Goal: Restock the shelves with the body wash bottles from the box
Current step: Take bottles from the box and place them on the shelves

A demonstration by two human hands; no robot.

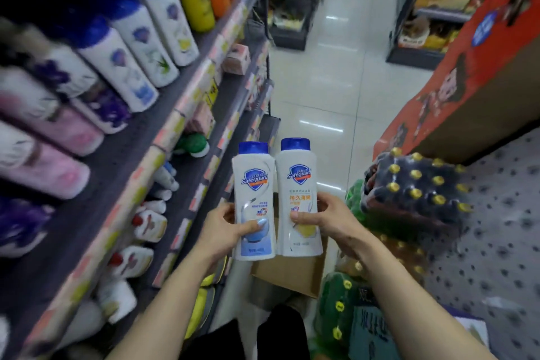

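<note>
I hold two white body wash bottles with blue caps upright, side by side, over the aisle. My left hand (222, 230) grips the lower part of the blue-labelled bottle (253, 181). My right hand (327, 221) grips the yellow-labelled bottle (298, 184). Below them on the floor stands the cardboard box (295, 273); the bottles and my hands hide its inside. On the left, the shelves (175, 88) carry a row of similar white bottles with blue caps (163, 20).
Pink and purple bottles fill the left of the shelf, yellow and orange ones the far end. Lower shelves hold small white bottles with red caps. To the right stand shrink-wrapped packs of dark drink bottles (415, 184) and a red cardboard display (473, 82). Pale tiled aisle floor (336, 67) runs ahead.
</note>
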